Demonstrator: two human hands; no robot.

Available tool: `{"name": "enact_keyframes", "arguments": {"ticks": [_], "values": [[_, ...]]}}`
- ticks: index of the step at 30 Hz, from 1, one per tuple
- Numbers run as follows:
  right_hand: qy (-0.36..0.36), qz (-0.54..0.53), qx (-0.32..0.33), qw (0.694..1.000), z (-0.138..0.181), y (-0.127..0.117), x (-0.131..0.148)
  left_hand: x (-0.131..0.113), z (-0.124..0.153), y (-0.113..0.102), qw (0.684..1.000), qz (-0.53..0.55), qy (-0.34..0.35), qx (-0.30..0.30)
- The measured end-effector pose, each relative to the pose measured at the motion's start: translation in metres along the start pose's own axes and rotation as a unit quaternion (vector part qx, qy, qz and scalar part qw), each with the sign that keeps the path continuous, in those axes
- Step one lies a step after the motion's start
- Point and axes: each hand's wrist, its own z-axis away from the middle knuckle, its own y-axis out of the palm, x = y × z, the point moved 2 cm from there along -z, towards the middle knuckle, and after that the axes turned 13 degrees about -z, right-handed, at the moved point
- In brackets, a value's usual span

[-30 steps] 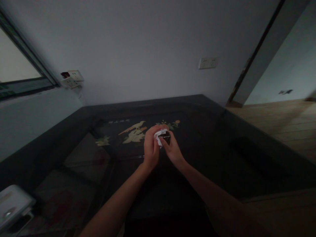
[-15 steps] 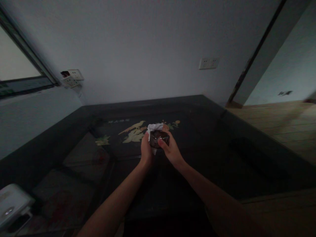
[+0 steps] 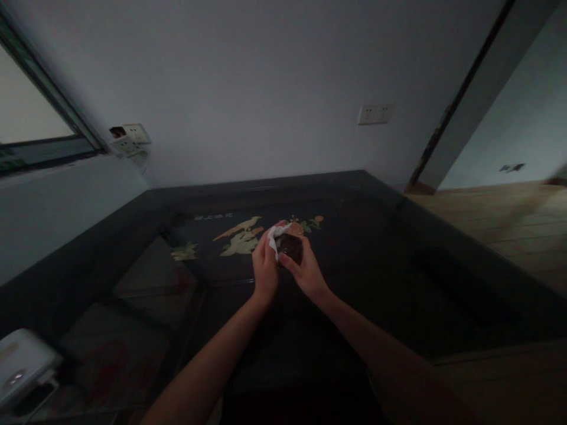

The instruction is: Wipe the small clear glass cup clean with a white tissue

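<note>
My two hands meet above the middle of a dark glass-topped table [image 3: 398, 248]. My right hand [image 3: 305, 273] is closed around a small dark rounded object [image 3: 290, 247]. My left hand [image 3: 264, 268] is closed on a crumpled white tissue [image 3: 275, 234] and presses it against the object's left side. The room is dim, so what the dark object is cannot be made out. Under the glass behind the hands lies a painted panel with pale birds and flowers [image 3: 241, 238].
A white device [image 3: 20, 366] sits at the table's near left corner. Wall sockets [image 3: 128, 139] are mounted at the left, another socket pair [image 3: 374, 113] on the back wall. A window [image 3: 26, 127] is at the left, wooden floor [image 3: 509, 218] at the right.
The left hand has brought the tissue back over the dark object's left side, after a moment when the object showed fully in front of the tissue. Both hands stay in the same spot.
</note>
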Motion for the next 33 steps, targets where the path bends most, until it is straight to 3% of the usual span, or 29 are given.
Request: {"name": "enact_keyframes", "arguments": {"ticks": [3,6,8,10,13,17,21,24,26,29,33], "values": [[0.001,0.016,0.009,1.0,0.001,0.0,0.001,0.01,-0.005,0.001,0.988,0.083,-0.126,-0.039],[-0.002,0.014,0.019,1.0,0.001,0.0,0.0,0.021,-0.008,0.004,0.949,0.168,-0.26,-0.055],[-0.006,0.006,0.019,1.0,0.0,-0.001,0.0,0.026,-0.009,0.006,0.929,0.211,-0.303,-0.035],[-0.007,-0.006,0.012,1.0,-0.001,-0.001,-0.001,0.027,-0.008,0.008,0.927,0.221,-0.301,-0.027],[-0.002,-0.021,0.002,1.0,-0.002,0.0,-0.001,0.023,-0.003,0.006,0.954,0.172,-0.241,-0.044],[-0.011,-0.028,-0.009,1.0,-0.002,0.001,0.0,0.005,0.005,0.002,0.997,0.016,-0.059,-0.051],[-0.026,-0.021,-0.024,0.999,-0.002,0.001,0.0,-0.01,0.011,-0.001,0.987,-0.107,0.118,-0.023],[-0.021,-0.016,-0.027,0.999,-0.001,0.001,-0.001,-0.01,0.01,-0.001,0.979,-0.133,0.153,-0.014],[-0.02,-0.011,-0.02,1.0,0.0,0.002,-0.001,-0.005,0.008,-0.002,0.989,-0.103,0.107,-0.022],[-0.016,0.002,-0.008,1.0,0.002,0.002,-0.001,0.006,0.001,-0.002,0.998,-0.005,-0.027,-0.05],[-0.009,0.002,0.003,1.0,0.002,0.002,0.001,0.018,-0.008,0.002,0.959,0.163,-0.222,-0.067]]}}
